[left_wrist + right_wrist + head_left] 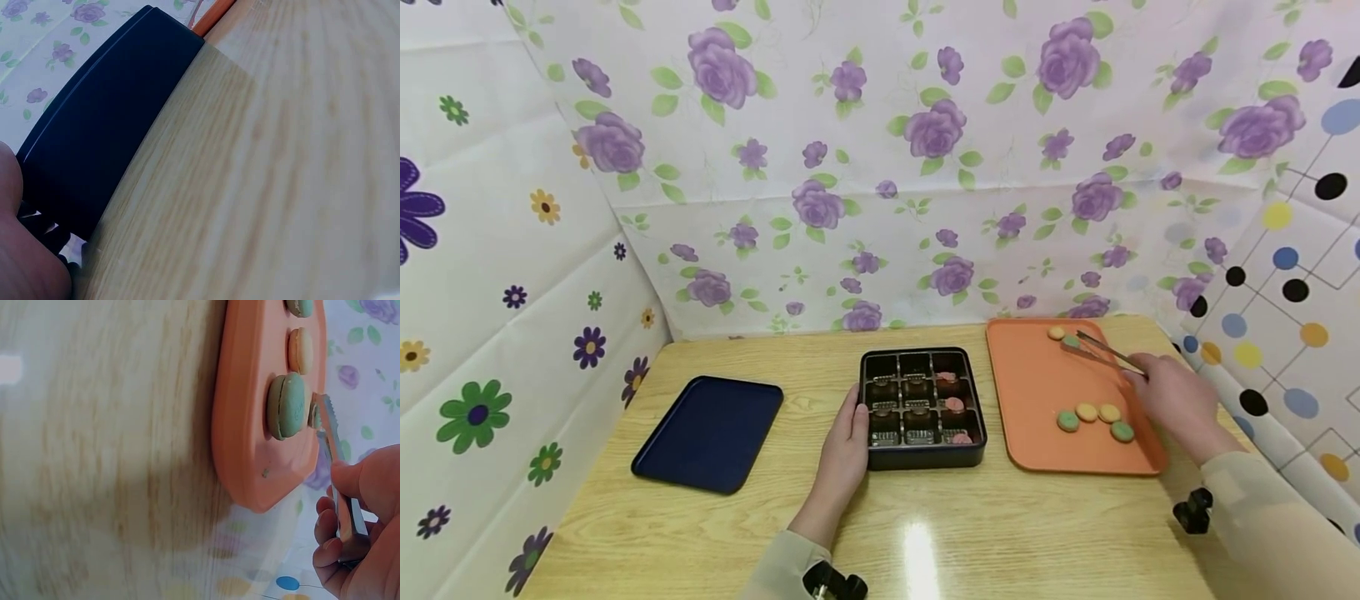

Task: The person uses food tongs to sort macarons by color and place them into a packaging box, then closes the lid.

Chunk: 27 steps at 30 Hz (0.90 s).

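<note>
My left hand (846,442) holds the left side of a black box (925,457), its thumb at the rim. In the box is a clear divided insert (919,437). Pink macarons (954,405) stand in its right column, one per compartment. With my right hand (1176,402) I grip metal tongs (340,487) over the orange tray (1037,392). The tong tips lie on either side of a green macaron (1070,342) near the tray's far edge; whether they squeeze it I cannot tell. Beside it sits a yellow macaron (1056,332).
Nearer on the orange tray lie two yellow macarons (1109,412) and two green macarons (1122,431). A dark blue tray (711,433) rests on the wooden table (1000,533) at the left. Patterned cloth (880,167) walls the table at the back and both sides.
</note>
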Each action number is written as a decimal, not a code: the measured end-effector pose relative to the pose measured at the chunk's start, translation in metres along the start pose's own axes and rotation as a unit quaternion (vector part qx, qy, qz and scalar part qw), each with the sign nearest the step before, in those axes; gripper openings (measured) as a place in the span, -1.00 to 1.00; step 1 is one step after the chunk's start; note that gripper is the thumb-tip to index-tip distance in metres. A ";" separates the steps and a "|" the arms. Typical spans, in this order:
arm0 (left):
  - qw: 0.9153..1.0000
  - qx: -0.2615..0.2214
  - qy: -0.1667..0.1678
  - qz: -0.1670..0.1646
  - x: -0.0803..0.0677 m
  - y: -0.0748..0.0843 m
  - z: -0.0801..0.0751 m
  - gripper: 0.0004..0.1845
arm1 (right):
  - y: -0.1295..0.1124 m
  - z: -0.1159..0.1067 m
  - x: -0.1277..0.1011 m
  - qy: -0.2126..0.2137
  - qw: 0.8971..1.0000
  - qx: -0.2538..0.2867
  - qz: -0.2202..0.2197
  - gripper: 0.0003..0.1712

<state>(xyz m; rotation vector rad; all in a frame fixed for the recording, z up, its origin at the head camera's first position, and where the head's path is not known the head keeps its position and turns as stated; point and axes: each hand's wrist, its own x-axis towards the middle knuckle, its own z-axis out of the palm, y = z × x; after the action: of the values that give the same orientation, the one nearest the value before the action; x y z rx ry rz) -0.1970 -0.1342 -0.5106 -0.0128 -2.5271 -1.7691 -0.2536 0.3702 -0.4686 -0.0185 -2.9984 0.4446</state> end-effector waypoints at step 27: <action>1.000 -0.001 0.001 -0.001 0.000 0.000 0.000 -0.36 | 0.003 0.004 -0.001 0.022 1.000 -0.007 -0.015 -0.56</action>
<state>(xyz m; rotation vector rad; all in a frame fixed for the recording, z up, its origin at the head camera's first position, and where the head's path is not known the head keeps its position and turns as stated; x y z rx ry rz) -0.1972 -0.1342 -0.5109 -0.0089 -2.5241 -1.7719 -0.2536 0.3717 -0.4737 0.0149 -2.9549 0.4154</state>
